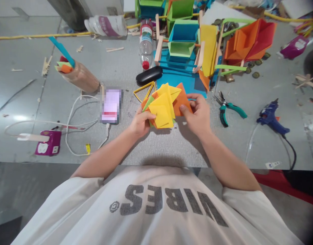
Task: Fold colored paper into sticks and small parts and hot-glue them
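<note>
Above the near middle of the table, my left hand (141,122) grips a loose bundle of yellow paper pieces (161,114), with orange and green ones showing behind. Its thumb presses on the front of a yellow square. My right hand (198,114) pinches an orange paper piece (181,102) between thumb and fingers at the bundle's right side. Whether that orange piece is joined to the bundle I cannot tell. Just beyond lie a yellow triangular frame (145,91), a black case (149,75) and a blue sheet (169,80).
Folded-paper and stick models (183,37) stand at the back beside a plastic bottle (146,44). Teal-handled pliers (229,108) and a blue glue gun (274,117) lie right. Left are a phone (111,105) on a white cable, a purple power block (48,143) and a brown holder (82,76).
</note>
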A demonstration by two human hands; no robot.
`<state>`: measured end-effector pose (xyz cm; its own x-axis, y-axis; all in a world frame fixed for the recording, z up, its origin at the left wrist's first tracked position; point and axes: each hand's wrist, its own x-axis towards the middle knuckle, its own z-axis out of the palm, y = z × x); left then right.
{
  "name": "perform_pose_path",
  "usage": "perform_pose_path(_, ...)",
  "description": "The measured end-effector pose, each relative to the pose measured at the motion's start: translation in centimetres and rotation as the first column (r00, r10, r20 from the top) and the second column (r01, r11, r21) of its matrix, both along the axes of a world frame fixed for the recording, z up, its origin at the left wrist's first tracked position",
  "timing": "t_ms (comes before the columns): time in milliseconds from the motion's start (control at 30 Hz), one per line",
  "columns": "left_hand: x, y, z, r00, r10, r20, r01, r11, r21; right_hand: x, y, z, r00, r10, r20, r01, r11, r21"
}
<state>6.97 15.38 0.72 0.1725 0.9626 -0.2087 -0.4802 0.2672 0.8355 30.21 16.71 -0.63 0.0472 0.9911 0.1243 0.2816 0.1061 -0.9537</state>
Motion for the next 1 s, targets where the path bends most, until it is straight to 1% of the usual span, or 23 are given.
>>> perform_pose_path(67, 0.2, -0.1, 0.3, 1.0, 0.001, 0.01, -0.001, 1.0, 0.01, -0.9, -0.5, -0.1, 0.985, 0.134, -0.112, -0.144, 0.986, -0.085)
perform_pose_path(100, 0.3, -0.2, 0.5, 1.0, 0.001, 0.007, -0.001, 1.0, 0.01, -1.3, -0.7, -0.1, 0.974, 0.18, -0.138, -0.196, 0.974, -0.11)
perform_pose_path(133, 0.4, -0.2, 0.5, 1.0, 0.004, 0.0, -0.004, 1.0, 0.006, -1.5, -0.9, 0.1, 0.972, 0.195, -0.132, -0.211, 0.971, -0.115)
perform_pose_path(167, 0.5, -0.2, 0.5, 1.0, 0.01, -0.01, -0.01, 1.0, 0.003, -1.6, -1.0, 0.3, 0.981, 0.169, -0.091, -0.177, 0.98, -0.093)
perform_pose_path(200, 0.5, -0.3, 0.5, 1.0, 0.014, -0.021, -0.014, 1.0, 0.002, -1.6, -1.2, 0.5, 0.994, 0.106, -0.023, -0.106, 0.994, -0.039)
perform_pose_path(233, 0.6, -0.3, 0.4, 0.999, 0.019, -0.032, -0.019, 1.0, 0.008, -1.5, -1.3, 0.8, 0.998, 0.021, 0.058, -0.024, 0.998, 0.05)
perform_pose_path(267, 0.6, -0.4, 0.3, 0.999, 0.015, -0.044, -0.014, 1.0, 0.022, -1.4, -1.5, 1.1, 0.989, -0.058, 0.139, 0.036, 0.987, 0.159)
perform_pose_path(300, 0.6, -0.4, 0.2, 0.998, 0.001, -0.056, 0.001, 0.999, 0.039, -1.3, -1.7, 1.3, 0.971, -0.108, 0.213, 0.049, 0.963, 0.265)
perform_pose_path(333, 0.6, -0.5, 0.2, 0.997, -0.026, -0.067, 0.03, 0.998, 0.054, -1.2, -1.9, 1.5, 0.951, -0.119, 0.284, 0.015, 0.938, 0.345)
perform_pose_path(367, 0.6, -0.6, 0.2, 0.995, -0.062, -0.073, 0.067, 0.996, 0.063, -1.3, -2.1, 1.6, 0.931, -0.098, 0.352, -0.051, 0.919, 0.392)
perform_pose_path(400, 0.5, -0.8, 0.3, 0.992, -0.099, -0.073, 0.104, 0.992, 0.065, -1.4, -2.3, 1.6, 0.908, -0.064, 0.415, -0.123, 0.905, 0.408)
perform_pose_path(433, 0.5, -0.9, 0.5, 0.989, -0.135, -0.066, 0.139, 0.988, 0.064, -1.5, -2.5, 1.6, 0.886, -0.039, 0.462, -0.173, 0.897, 0.408)
perform_pose_path(500, 0.6, -1.1, 0.8, 0.982, -0.184, -0.039, 0.186, 0.98, 0.065, -1.8, -2.8, 1.5, 0.855, -0.039, 0.517, -0.197, 0.898, 0.394)
perform_pose_path(567, 0.6, -1.2, 1.1, 0.976, -0.217, -0.021, 0.218, 0.973, 0.076, -2.2, -3.1, 1.4, 0.849, -0.069, 0.525, -0.166, 0.907, 0.388)
perform_pose_path(667, 0.8, -1.4, 1.0, 0.968, -0.249, -0.023, 0.25, 0.964, 0.092, -2.5, -3.3, 1.7, 0.884, -0.079, 0.461, -0.113, 0.92, 0.374)
perform_pose_path(767, 0.9, -1.5, 0.6, 0.97, -0.244, -0.014, 0.244, 0.965, 0.092, -2.9, -3.5, 2.3, 0.932, -0.056, 0.357, -0.077, 0.934, 0.348)
perform_pose_path(833, 0.9, -1.6, 0.3, 0.972, -0.234, -0.013, 0.234, 0.968, 0.088, -3.0, -3.5, 2.7, 0.944, -0.041, 0.327, -0.069, 0.945, 0.318)
perform_pose_path(900, 0.9, -1.6, 0.0, 0.974, -0.226, -0.031, 0.228, 0.97, 0.084, -2.9, -3.4, 2.8, 0.944, -0.014, 0.331, -0.088, 0.953, 0.29)
perform_pose_path(1000, 0.9, -1.4, -0.3, 0.975, -0.212, -0.071, 0.217, 0.973, 0.074, -2.5, -3.2, 2.5, 0.931, 0.049, 0.363, -0.155, 0.95, 0.272)
